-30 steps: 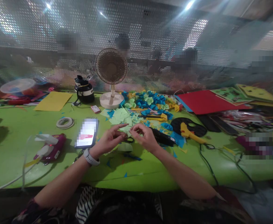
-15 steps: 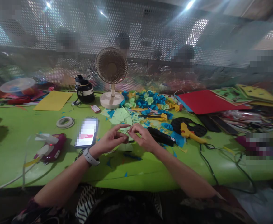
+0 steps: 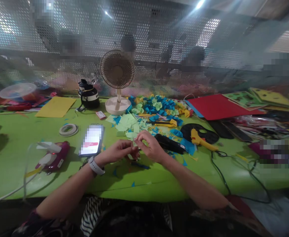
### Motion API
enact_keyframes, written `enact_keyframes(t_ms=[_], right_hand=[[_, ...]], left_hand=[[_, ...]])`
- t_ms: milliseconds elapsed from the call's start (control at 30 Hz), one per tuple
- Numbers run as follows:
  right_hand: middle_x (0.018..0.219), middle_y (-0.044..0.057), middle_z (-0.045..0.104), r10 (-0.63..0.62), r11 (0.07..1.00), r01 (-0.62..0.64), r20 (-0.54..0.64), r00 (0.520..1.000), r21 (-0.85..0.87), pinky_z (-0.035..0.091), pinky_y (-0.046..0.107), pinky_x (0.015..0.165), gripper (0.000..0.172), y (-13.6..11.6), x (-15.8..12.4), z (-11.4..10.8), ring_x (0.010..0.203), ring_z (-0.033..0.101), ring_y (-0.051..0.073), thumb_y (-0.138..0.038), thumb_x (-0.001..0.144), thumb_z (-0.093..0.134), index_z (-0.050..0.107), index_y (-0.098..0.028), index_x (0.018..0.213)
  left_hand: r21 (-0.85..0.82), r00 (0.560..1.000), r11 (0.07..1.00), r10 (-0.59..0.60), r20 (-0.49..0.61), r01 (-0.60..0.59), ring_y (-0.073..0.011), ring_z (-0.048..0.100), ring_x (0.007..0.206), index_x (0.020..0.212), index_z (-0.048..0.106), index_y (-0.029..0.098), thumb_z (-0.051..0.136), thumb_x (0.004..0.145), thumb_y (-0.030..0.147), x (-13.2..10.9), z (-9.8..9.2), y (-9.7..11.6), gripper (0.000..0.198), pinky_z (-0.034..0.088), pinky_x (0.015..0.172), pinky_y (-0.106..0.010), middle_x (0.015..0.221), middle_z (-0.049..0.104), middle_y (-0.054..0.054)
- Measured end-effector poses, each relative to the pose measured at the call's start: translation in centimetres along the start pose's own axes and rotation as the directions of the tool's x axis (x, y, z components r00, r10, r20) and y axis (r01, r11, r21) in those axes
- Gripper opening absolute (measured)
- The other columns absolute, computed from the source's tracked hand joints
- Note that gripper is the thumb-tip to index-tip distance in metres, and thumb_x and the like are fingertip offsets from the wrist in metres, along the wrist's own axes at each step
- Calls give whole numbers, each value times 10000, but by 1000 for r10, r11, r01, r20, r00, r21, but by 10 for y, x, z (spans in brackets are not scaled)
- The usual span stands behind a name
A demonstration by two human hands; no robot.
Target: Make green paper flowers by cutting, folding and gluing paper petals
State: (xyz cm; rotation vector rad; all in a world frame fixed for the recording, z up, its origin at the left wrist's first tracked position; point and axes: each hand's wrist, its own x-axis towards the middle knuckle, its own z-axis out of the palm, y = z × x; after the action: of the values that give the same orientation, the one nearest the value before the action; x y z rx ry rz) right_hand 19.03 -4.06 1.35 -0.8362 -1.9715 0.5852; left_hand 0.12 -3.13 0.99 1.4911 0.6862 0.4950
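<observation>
Head camera: two bare hands meet above a smooth green table (image 3: pixel 18 131), the left hand (image 3: pixel 121 149) and the right hand (image 3: pixel 149 146) bent inward, thumbs and fingers pinched on one small pale piece (image 3: pixel 134 142) between them, its material and outline too blurred to tell. One rubbery-looking white watch (image 3: pixel 96 166) circles the left wrist. Just beyond lie flat, sharp-cornered pale green paper scraps (image 3: pixel 128 123), overlapping and too many to count; behind them, a heap of folded paper flowers (image 3: pixel 156 105), creased and cupped, in blue, yellow and pale green. Nearby stand one round, ribbed fan (image 3: pixel 117 69) and one black-and-white bottle (image 3: pixel 90 98). To the left: one ring-shaped tape roll (image 3: pixel 67 134), one glossy phone (image 3: pixel 92 140), one flat yellow sheet (image 3: pixel 55 107) and one purple plastic power block (image 3: pixel 62 158) bearing two white plugs (image 3: pixel 47 159). To the right, one yellow glue gun (image 3: pixel 202 142) rests near one large red sheet (image 3: pixel 228 107).
</observation>
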Motion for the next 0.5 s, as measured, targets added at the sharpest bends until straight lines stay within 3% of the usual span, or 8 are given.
enact_keyframes(t_ms=[100, 267, 500], right_hand=[[795, 23, 513, 66, 997, -66, 6, 998, -51, 414, 303, 738, 262, -3, 0, -1, 780, 505, 161, -347, 953, 467, 434, -212, 731], [635, -22, 432, 190, 974, -168, 140, 972, -152, 341, 276, 601, 379, -4, -2, 0, 608, 420, 133, -445, 969, 394, 396, -213, 669], [614, -34, 494, 266, 957, -287, 254, 930, 49, 379, 256, 583, 407, -6, -1, -1, 564, 448, 117, -513, 987, 333, 435, -212, 731]], left_hand=[[-15, 1000, 1000, 25, -6, -25, -166, 700, 739, 838, 615, 140, 585, 851, 553, 0, -1, -2, 413, 544, 572, -241, 848, 729, -99], [-35, 998, 998, 57, -29, -58, -150, 684, 703, 834, 627, 136, 607, 822, 582, 1, -3, -2, 447, 547, 601, -251, 798, 721, -81], [-35, 995, 998, 50, -85, -53, -142, 674, 692, 789, 630, 141, 633, 823, 531, -2, -6, 6, 391, 540, 578, -231, 766, 708, -67]])
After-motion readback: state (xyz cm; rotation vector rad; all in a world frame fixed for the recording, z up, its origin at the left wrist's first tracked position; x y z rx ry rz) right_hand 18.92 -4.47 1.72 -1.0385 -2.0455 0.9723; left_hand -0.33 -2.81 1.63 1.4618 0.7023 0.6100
